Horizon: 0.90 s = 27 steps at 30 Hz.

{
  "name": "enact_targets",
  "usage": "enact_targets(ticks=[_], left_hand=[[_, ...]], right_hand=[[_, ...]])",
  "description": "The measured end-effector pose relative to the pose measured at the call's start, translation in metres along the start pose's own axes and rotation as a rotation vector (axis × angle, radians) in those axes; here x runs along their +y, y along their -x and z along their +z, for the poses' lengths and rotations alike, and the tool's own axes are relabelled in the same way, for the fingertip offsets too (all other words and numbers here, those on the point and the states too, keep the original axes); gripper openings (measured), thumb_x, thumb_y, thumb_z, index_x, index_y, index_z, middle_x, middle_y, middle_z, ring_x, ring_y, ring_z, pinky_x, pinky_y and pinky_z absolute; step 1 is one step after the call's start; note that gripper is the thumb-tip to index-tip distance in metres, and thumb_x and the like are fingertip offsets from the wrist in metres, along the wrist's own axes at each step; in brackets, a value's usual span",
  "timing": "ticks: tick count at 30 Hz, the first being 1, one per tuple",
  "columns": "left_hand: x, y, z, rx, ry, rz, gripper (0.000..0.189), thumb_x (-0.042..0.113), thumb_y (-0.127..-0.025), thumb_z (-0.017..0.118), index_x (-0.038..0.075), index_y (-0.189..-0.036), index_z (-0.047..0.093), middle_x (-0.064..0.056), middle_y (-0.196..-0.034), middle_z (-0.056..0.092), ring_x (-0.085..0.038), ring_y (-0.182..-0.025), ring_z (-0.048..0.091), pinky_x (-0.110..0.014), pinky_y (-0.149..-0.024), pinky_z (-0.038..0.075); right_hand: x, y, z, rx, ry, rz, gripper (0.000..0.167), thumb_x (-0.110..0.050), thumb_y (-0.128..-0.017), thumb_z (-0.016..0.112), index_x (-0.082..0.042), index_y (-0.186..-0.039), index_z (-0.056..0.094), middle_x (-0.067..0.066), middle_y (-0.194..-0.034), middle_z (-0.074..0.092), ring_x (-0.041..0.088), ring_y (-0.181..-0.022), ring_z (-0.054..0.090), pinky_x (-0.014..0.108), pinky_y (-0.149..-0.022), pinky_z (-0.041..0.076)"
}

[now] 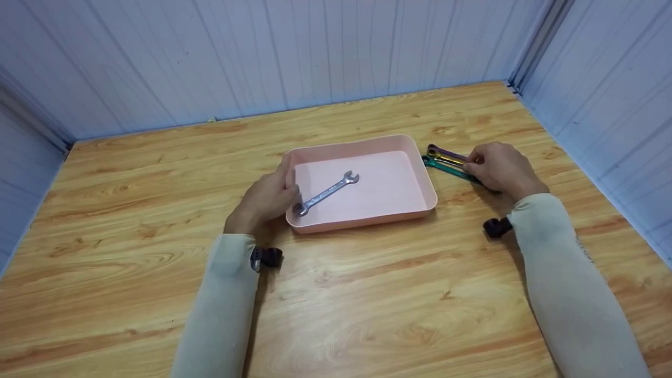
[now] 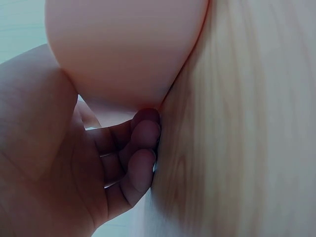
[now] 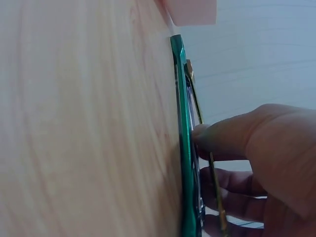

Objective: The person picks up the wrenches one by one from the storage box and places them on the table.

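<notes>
A shallow pink tray (image 1: 386, 181) stands on the table, and my left hand (image 1: 266, 197) grips its left wall with the thumb over the rim. In the left wrist view, the curled fingers (image 2: 143, 170) lie outside, low by the tray's base. Inside the tray rests a silver open-end wrench (image 1: 328, 194), set diagonally. Right of the tray, my right hand (image 1: 501, 165) pinches a gold wrench (image 3: 215, 185) between thumb and fingers; it stands at a slight angle to the others. Next to it lie a green wrench (image 1: 452, 171) and a purple wrench (image 1: 450, 152), their near ends partly hidden.
The wood-grain table (image 1: 367, 299) reaches back to a pale panelled wall (image 1: 336, 58). A side wall (image 1: 619, 105) borders its right edge, and another wall (image 1: 23, 157) its left. Each sleeved wrist bears a small black camera (image 1: 496, 228).
</notes>
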<state>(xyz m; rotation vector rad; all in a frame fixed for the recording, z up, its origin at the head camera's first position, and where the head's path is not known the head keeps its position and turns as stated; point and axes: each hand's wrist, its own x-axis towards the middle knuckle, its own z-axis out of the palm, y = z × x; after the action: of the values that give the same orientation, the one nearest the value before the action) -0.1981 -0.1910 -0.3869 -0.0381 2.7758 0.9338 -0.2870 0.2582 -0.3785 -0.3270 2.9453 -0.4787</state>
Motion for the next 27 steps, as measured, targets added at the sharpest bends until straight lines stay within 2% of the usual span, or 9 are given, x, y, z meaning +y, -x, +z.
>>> enact_targets(ticks=[5,11,19,27], left_hand=[[-0.0012,-0.0007,-0.0007,-0.004,-0.018,0.028,0.082,0.029,-0.097,0.046,0.026,-0.162,-0.004,-0.015,-0.131,0.057,-0.029,-0.104,0.054,-0.043,-0.09,0.04],[0.0017,-0.0008,0.0001,-0.009,0.001,-0.023,0.084,0.027,-0.097,0.048,0.03,-0.162,-0.005,-0.011,-0.139,0.051,-0.028,-0.111,0.051,-0.044,-0.093,0.038],[0.0019,-0.0001,0.0,-0.002,-0.009,-0.004,0.083,0.028,-0.097,0.048,0.029,-0.162,-0.005,-0.012,-0.135,0.054,-0.028,-0.107,0.054,-0.044,-0.092,0.039],[0.0027,-0.0009,0.0004,-0.001,-0.004,-0.025,0.082,0.03,-0.098,0.048,0.028,-0.162,-0.004,-0.011,-0.131,0.054,-0.028,-0.102,0.054,-0.043,-0.09,0.04]], right_hand=[[-0.0007,0.0006,-0.0017,-0.016,0.028,-0.019,0.031,-0.028,-0.1,0.06,-0.002,-0.115,0.071,0.022,-0.116,0.065,0.041,-0.105,0.06,0.061,-0.088,0.044],[-0.0025,0.0019,-0.0029,-0.018,0.053,-0.027,0.031,-0.026,-0.1,0.059,-0.002,-0.115,0.071,0.022,-0.116,0.065,0.041,-0.106,0.059,0.062,-0.089,0.044],[-0.0045,0.0017,-0.0034,-0.021,0.049,0.006,0.034,-0.028,-0.1,0.057,-0.001,-0.116,0.071,0.022,-0.116,0.065,0.04,-0.103,0.06,0.061,-0.088,0.044],[-0.0055,0.0023,-0.0035,-0.005,0.024,0.014,0.037,-0.03,-0.1,0.054,-0.001,-0.118,0.069,0.023,-0.116,0.064,0.039,-0.102,0.06,0.06,-0.087,0.045]])
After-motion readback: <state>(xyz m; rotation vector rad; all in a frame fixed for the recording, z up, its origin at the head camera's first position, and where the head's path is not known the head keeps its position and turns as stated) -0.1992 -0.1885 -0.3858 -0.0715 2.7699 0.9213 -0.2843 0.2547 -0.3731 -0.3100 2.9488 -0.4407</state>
